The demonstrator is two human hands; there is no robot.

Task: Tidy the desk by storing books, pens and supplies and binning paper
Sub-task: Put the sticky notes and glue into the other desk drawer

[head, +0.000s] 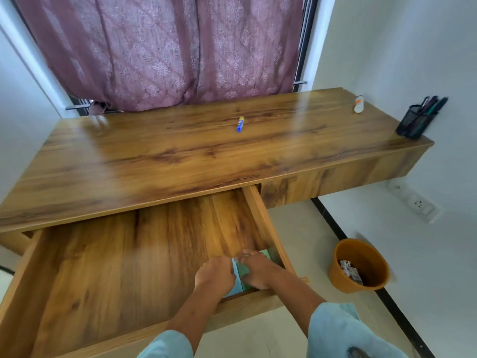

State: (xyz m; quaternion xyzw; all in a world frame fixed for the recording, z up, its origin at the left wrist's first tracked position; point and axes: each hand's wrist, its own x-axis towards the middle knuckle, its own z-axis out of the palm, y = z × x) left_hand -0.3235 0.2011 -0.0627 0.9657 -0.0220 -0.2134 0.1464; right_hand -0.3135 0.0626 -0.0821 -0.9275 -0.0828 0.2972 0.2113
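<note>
A wide wooden drawer (124, 254) stands pulled out under the desk top (180, 156). In its front right corner lie green and light-blue books (241, 273), mostly hidden by my hands. My left hand (214, 275) grips their left edge with curled fingers. My right hand (258, 270) rests flat on top of them. A blue glue stick (240, 124) lies on the middle of the desk. A small white bottle (358, 103) stands at the far right. A black mesh pen holder (415, 121) with pens sits on the right corner.
An orange bin (358, 266) with crumpled paper stands on the floor right of the drawer. A pink curtain (165, 47) hangs behind the desk. A wall socket (419, 204) is low on the right wall.
</note>
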